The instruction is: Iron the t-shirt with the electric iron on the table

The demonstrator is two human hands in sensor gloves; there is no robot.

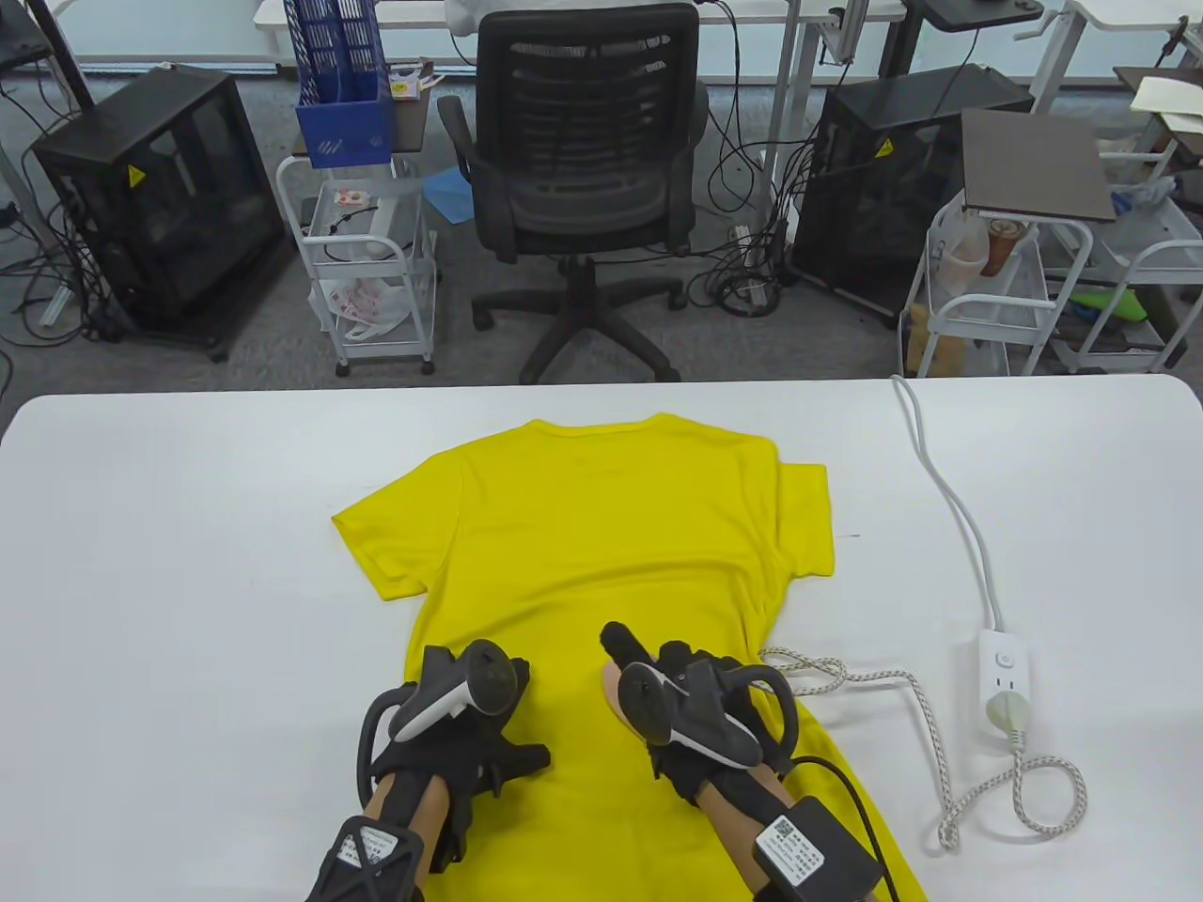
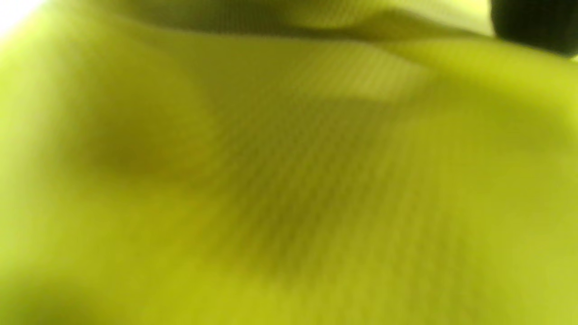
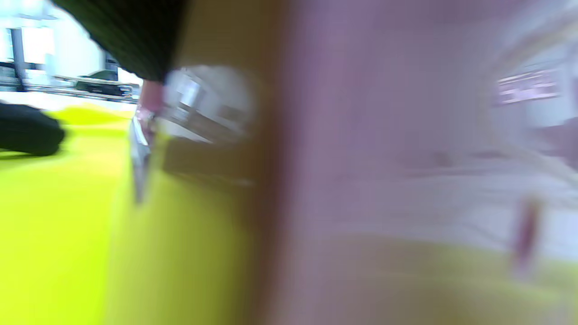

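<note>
- Table view: a yellow t-shirt (image 1: 601, 554) lies flat on the white table (image 1: 169, 564), collar toward the far edge and hem running off the near edge, about midway between the left and right edges.
- The left hand (image 1: 460, 723) rests palm-down on the shirt's lower left part, near the near edge; its tracker hides most of the fingers, so whether they are spread cannot be told.
- The right hand (image 1: 691, 709) is wrapped around the handle of an electric iron (image 1: 616, 691), of which only a pinkish patch shows beside the glove; the iron sits on the shirt's lower middle, just right of the left hand.
- A braided iron cord (image 1: 940, 742) runs from the right hand across the table to a plug in a white power strip (image 1: 1004, 678) near the right edge; the strip's own white cable (image 1: 949, 498) goes off the far edge.
- Beyond the far edge stand a black office chair (image 1: 583, 160) and white carts.
- Left wrist view: blurred yellow t-shirt (image 2: 289, 180) fabric fills the frame, very close; a dark glove tip (image 2: 533, 22) shows at the top right corner.
- Right wrist view: heavily blurred; the iron's (image 3: 361, 158) pale pinkish body fills the right side, standing on the t-shirt (image 3: 63, 216), with a dark gloved finger (image 3: 131, 31) at the top and the left hand (image 3: 27, 131) at the left edge.
</note>
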